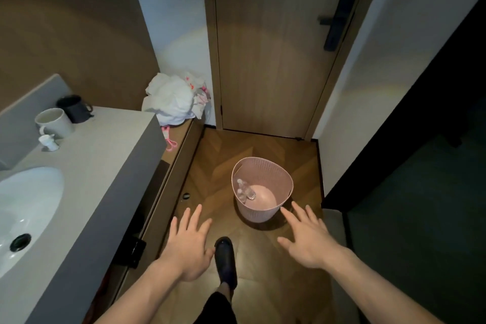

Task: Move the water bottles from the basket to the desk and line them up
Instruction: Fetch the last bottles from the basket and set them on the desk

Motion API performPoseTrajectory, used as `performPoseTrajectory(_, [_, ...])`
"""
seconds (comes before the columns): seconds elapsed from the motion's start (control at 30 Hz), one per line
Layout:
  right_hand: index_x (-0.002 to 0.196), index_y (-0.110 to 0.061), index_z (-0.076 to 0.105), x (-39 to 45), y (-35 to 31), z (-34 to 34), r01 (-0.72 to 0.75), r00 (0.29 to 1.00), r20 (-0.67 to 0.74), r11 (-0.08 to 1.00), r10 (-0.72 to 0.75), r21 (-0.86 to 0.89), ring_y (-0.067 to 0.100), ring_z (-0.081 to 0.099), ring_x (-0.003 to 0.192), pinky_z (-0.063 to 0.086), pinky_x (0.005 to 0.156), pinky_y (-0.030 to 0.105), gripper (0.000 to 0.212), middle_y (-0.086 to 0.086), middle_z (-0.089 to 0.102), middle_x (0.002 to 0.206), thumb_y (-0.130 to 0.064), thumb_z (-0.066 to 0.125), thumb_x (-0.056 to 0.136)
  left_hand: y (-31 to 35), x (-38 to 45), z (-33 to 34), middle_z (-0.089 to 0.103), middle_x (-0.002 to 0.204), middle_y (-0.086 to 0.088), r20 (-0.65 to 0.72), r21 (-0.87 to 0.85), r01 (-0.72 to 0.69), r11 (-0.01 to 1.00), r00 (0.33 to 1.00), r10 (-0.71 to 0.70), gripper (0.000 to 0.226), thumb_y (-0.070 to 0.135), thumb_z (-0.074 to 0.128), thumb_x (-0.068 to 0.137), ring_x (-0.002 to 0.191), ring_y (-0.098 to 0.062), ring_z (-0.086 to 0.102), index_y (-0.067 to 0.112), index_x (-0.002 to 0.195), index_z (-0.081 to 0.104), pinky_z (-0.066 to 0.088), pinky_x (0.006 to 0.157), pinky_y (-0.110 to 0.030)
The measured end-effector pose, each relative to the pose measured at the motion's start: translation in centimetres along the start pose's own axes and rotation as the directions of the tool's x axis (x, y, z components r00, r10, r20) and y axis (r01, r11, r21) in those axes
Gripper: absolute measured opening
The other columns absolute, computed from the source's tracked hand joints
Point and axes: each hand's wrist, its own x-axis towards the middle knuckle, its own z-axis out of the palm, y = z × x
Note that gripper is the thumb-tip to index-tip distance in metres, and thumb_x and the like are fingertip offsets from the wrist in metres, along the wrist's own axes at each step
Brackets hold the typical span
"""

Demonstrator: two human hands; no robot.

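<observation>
both hands hover spread and empty low in the frame, left hand [188,243], right hand [310,238]. water bottles [244,192] lie inside the pink basket [265,173] on the floor, centre frame.

Both forearms bare, no sleeves, no watch or rings on hands. Glossy black rounded closed-toe slipper [226,260] on one foot; dark trouser leg [218,308] above it.
</observation>
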Motion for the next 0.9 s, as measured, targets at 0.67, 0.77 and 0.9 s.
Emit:
performPoseTrajectory(0.67, [0.154, -0.025, 0.037, 41.8, 5.4, -3.6, -0.103, 0.989, 0.122, 0.978, 0.082, 0.182, 0.028, 0.054, 0.138, 0.051, 0.112, 0.046, 0.056, 0.005, 0.051, 0.155, -0.044, 0.055, 0.105, -1.6, 43.8, -3.8, 0.054, 0.146, -0.009, 0.299, -0.096, 0.012, 0.995, 0.954, 0.018, 0.045, 0.041, 0.052, 0.094, 0.128, -0.029, 0.05, 0.024, 0.134, 0.064, 0.056, 0.097, -0.049])
performPoseTrajectory(0.77, [0.164, -0.027, 0.023, 48.7, 6.3, -1.7, -0.095, 0.98, 0.182, 0.991, 0.078, 0.091, 0.029, 0.037, 0.15, 0.036, 0.122, 0.051, 0.07, 0.002, 0.033, 0.166, -0.048, 0.048, 0.101, -1.7, 50.3, 1.6, 0.057, 0.129, -0.003, 0.359, -0.14, 0.006, 0.99, 0.932, 0.045, 0.05, 0.035, 0.068, 0.076, 0.104, -0.035, 0.062, 0.023, 0.125, 0.065, 0.059, 0.075, -0.05])
performPoseTrajectory(0.9, [0.158, -0.025, 0.034, 58.2, 7.7, 2.7, -0.109, 0.965, 0.249, 0.991, 0.087, 0.079, 0.03, 0.05, 0.138, 0.046, 0.113, 0.047, 0.064, 0.006, 0.044, 0.156, -0.039, 0.055, 0.099, 0.3, 56.5, 5.7, 0.018, 0.159, -0.003, 0.285, -0.232, -0.013, 0.973, 0.955, 0.081, 0.064, 0.021, 0.057, 0.1, 0.144, -0.034, 0.036, 0.013, 0.158, 0.031, 0.037, 0.111, -0.031])
